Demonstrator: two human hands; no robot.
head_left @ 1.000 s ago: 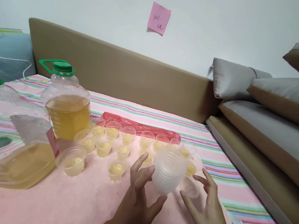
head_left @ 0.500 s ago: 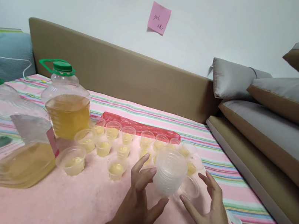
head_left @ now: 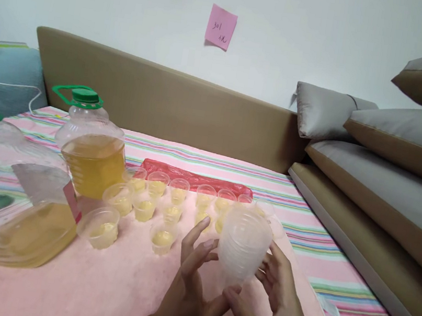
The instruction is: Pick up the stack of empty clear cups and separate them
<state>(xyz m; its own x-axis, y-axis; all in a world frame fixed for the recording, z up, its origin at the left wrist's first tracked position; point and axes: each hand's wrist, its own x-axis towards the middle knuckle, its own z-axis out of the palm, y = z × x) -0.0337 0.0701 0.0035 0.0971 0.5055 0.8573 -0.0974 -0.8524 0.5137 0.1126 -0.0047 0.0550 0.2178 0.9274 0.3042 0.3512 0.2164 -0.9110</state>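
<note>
Left hand [head_left: 193, 277]: fingers curled against the left side of a stack of clear cups [head_left: 242, 247], thumb under its base; the hand grips the stack. Right hand [head_left: 272, 304]: closed on the same stack from the right, fingers on its lower wall. The stack is tilted, held just above the pink cloth [head_left: 116, 286], at the near centre of the view.

At 11 o'clock from the stack, small cups holding yellow liquid [head_left: 163, 236] stand in loose rows on the cloth, near the left fingertips but apart from them. Behind the rows, at 12 o'clock, a red plastic sheet [head_left: 196, 178] lies flat.

At 10 o'clock, a large jug with a green cap [head_left: 92, 145] stands upright, roughly half full of yellow liquid, touching or just beside the leftmost cups; which, cannot be told. At 9 o'clock, a second, larger jug [head_left: 10, 202] sits close to the camera, blurred, with yellow liquid in its lower part.

Under the cloth, a striped sheet [head_left: 302, 235] covers the surface. At 12 o'clock beyond it, a tan headboard [head_left: 163, 103]; above it, a pink note [head_left: 220, 27] on the wall. At 2 o'clock, stacked cushions [head_left: 396, 138].
</note>
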